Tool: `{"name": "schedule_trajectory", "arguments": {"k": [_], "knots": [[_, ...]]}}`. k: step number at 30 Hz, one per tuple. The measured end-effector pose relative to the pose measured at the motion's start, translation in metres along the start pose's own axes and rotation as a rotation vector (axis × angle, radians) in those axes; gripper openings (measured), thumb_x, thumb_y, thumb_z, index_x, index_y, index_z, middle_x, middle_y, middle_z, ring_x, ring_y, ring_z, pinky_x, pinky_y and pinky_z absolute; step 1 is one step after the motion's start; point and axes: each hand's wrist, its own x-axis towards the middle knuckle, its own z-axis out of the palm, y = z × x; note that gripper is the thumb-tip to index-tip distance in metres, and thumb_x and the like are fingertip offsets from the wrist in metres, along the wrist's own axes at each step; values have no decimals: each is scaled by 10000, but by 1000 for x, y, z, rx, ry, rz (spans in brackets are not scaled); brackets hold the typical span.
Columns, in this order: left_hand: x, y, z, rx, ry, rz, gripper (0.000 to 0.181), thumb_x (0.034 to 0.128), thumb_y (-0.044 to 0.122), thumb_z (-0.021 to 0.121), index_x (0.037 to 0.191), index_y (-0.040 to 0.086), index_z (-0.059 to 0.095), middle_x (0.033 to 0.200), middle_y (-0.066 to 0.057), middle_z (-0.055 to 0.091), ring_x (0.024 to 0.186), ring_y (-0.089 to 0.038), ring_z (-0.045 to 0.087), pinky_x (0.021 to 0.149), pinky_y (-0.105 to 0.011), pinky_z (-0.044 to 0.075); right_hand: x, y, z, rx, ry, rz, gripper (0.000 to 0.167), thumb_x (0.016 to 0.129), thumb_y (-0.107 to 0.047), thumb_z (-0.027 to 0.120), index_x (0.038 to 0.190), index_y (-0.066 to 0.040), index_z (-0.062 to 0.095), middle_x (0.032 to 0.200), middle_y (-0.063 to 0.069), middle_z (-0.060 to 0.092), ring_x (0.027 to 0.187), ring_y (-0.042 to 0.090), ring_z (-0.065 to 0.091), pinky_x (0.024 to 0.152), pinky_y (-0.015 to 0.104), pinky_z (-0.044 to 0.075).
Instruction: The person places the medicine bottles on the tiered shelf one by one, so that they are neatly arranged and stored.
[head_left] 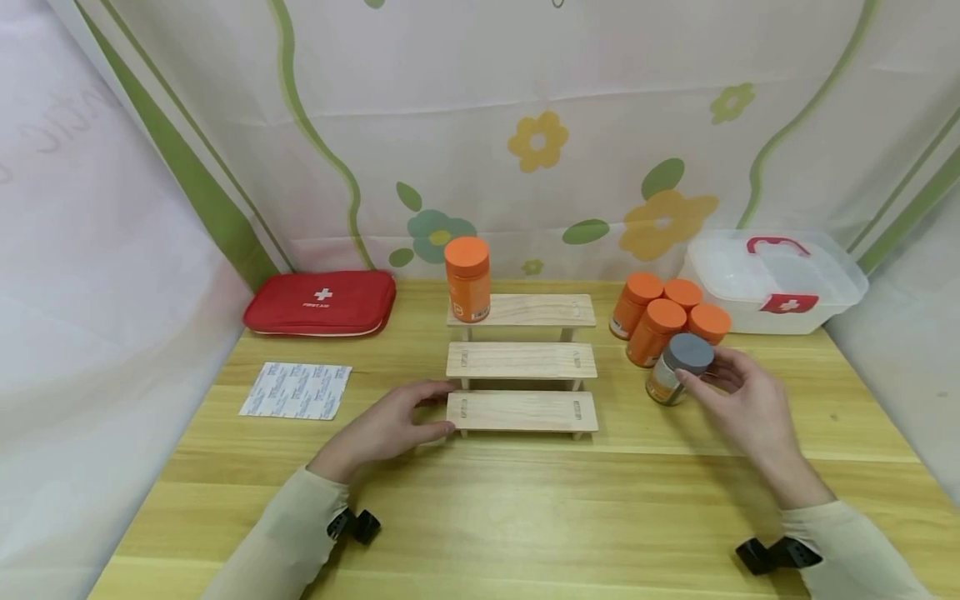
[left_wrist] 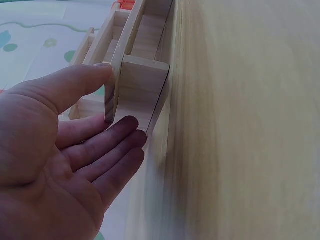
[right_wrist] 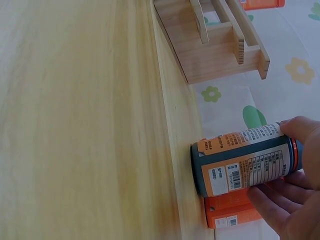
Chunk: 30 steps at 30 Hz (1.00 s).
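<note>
A three-step wooden display rack (head_left: 521,362) stands on the table, with an orange bottle (head_left: 468,287) upright on its top step. My left hand (head_left: 396,423) holds the left end of the lowest step between thumb and index finger; its other fingers (left_wrist: 112,157) extend below the board. On the right, my right hand (head_left: 753,408) pinches a grey-lidded bottle (head_left: 666,382) near its lid, thumb on one side and fingers on the other. Its printed label (right_wrist: 250,170) shows in the right wrist view. Several orange-lidded bottles (head_left: 654,327) stand grouped right behind it.
A red first-aid pouch (head_left: 322,304) lies at the back left, with a white printed blister sheet (head_left: 296,391) in front of it. At the back right stands a clear plastic first-aid box (head_left: 727,287) with a red handle. A floral curtain (head_left: 465,125) hangs behind the table.
</note>
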Motion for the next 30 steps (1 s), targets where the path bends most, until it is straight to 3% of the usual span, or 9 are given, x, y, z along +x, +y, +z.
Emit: {"name": "schedule_trajectory", "arguments": {"k": [12, 23, 26, 30], "knots": [[-1, 0, -1, 10, -6, 0, 596, 997, 337, 799, 1527, 141, 610, 1558, -83, 619, 1468, -315, 561, 1253, -570, 434, -2, 2, 3, 90, -24, -62, 581, 966, -166, 832, 1429, 104, 607, 1308, 384, 674, 965, -302, 531, 819, -16, 509], [-1, 0, 0, -5, -11, 12, 598, 1001, 335, 794, 1531, 134, 605, 1552, -78, 623, 1456, -305, 570, 1249, -569, 438, -4, -5, -2, 116, -22, -17, 615, 962, -176, 839, 1445, 104, 581, 1357, 362, 651, 965, -288, 562, 821, -12, 509], [-1, 0, 0, -4, -12, 14, 600, 999, 337, 795, 1532, 136, 605, 1553, -77, 622, 1458, -306, 569, 1250, -568, 438, -2, -11, -6, 117, 3, -20, 602, 955, -170, 845, 1436, 91, 593, 1288, 134, 708, 987, -276, 565, 849, -4, 512], [-1, 0, 0, -7, -10, 15, 599, 998, 336, 797, 1532, 145, 606, 1553, -75, 622, 1456, -306, 569, 1250, -568, 439, 1, -18, -10, 128, 29, -40, 575, 951, -160, 848, 1418, 76, 608, 1174, -246, 606, 1013, -238, 579, 871, 3, 515]]}}
